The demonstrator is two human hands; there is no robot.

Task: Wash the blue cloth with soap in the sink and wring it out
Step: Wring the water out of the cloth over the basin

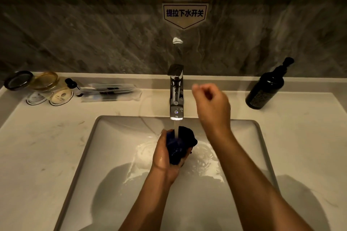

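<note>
The blue cloth (180, 144) is bunched into a dark wet wad in the white sink (116, 155), right under the running stream from the chrome faucet (176, 92). My left hand (165, 154) is closed around the cloth from the left and below. Up and to the right of the faucet, my right hand (210, 103) hovers above the counter with fingers loosely curled, holding nothing; its motion blurs it slightly. A dark pump bottle (266, 88), likely soap, stands on the counter at the right.
Water pools and foams on the sink bottom around the drain. At the back left of the counter (37, 146) sit two upturned glasses (32, 80), round paper coasters and wrapped toiletries (110, 90). A grey stone backsplash with a label rises behind.
</note>
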